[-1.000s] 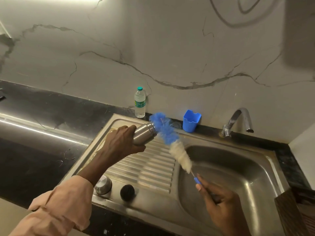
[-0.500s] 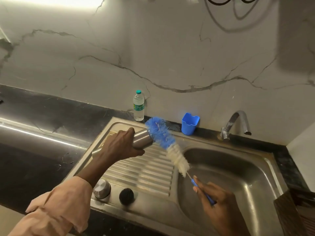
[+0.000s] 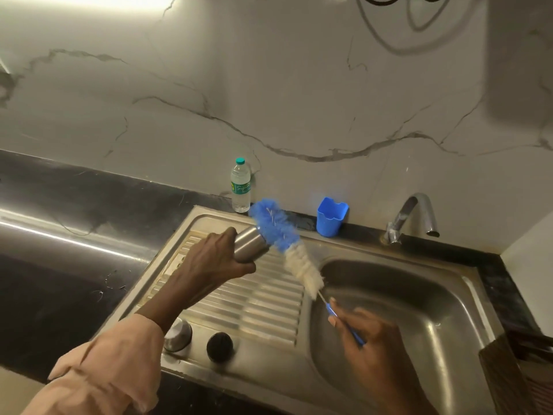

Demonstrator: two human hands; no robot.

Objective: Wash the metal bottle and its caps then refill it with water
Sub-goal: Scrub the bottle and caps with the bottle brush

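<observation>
Brush meets bottle mouth

My left hand [image 3: 214, 265] grips the slick, rigid metal bottle [image 3: 250, 244] mid-body; my right hand [image 3: 369, 339] pinches the bottle brush [image 3: 287, 244] handle, bristles soft.

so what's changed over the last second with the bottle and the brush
Little. The bottle brush slid slightly along the mouth of the metal bottle, its blue tip still outside, and the right hand shifted a bit on the blue handle. The left hand still grips the bottle over the drainboard. Both caps, the plastic bottle, blue cup and tap stayed put.
</observation>
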